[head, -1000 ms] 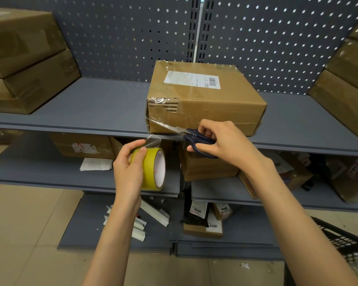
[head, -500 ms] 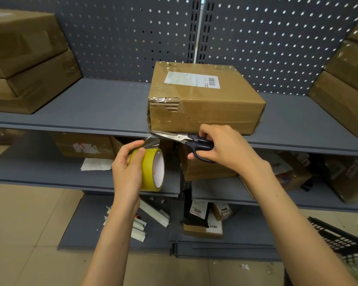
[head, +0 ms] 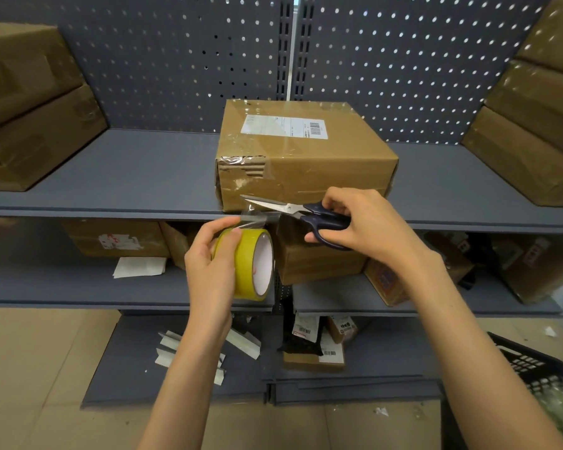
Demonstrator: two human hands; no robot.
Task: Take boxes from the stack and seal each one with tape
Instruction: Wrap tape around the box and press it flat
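A brown cardboard box (head: 306, 157) with a white label sits at the front of the grey top shelf (head: 127, 183), with clear tape over its left corner. My left hand (head: 212, 267) grips a yellow tape roll (head: 252, 264) just below the shelf edge. A short clear strip of tape (head: 257, 219) runs from the roll up toward the box. My right hand (head: 364, 225) holds dark-handled scissors (head: 299, 211), blades pointing left against the box's lower front, just above the strip.
Stacked cardboard boxes stand at the top shelf's left end (head: 30, 102) and right end (head: 540, 102). More boxes (head: 117, 238) and a paper sheet lie on the lower shelf. Paper scraps (head: 176, 349) litter the base shelf. A black crate (head: 530, 365) stands at the lower right.
The scissors' blades have closed and shifted slightly right along the box's lower front. The roll stays below the shelf edge in my left hand.
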